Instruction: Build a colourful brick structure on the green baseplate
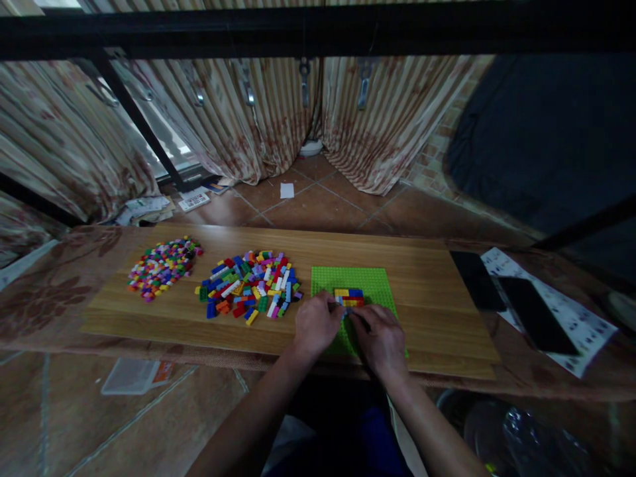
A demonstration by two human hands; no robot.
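Closest thing to the camera is the person's own lap (372, 437), dark clothing with some blue in it, and the two bare forearms (248, 411) reach forward past it on either side.

Right, fingers. Left hand (318, 323) and right hand (381, 339) are both curled in, tips meeting around the near edge of a small brick build (349, 296). Looks like a light bluish bit down between them, but it's too small and hidden for me to tell whether either hand is actually pinching anything.

The build is a little block of yellow, blue and red, sitting on a bright green baseplate (358, 275), around its middle. The baseplate lies on a long wooden board (422, 278). Just left of the plate there's a big loose heap of mixed bricks (253, 285), and farther left a pile of much smaller pieces (163, 265), tons of colours.

Off the right end: a dark flat item (472, 278), plus a black slab (539, 315) lying on a printed sheet (593, 331). Beyond the board it's tiled floor with a white paper square (287, 191), striped curtains (268, 132) behind, and a black rail (318, 30) across the top.
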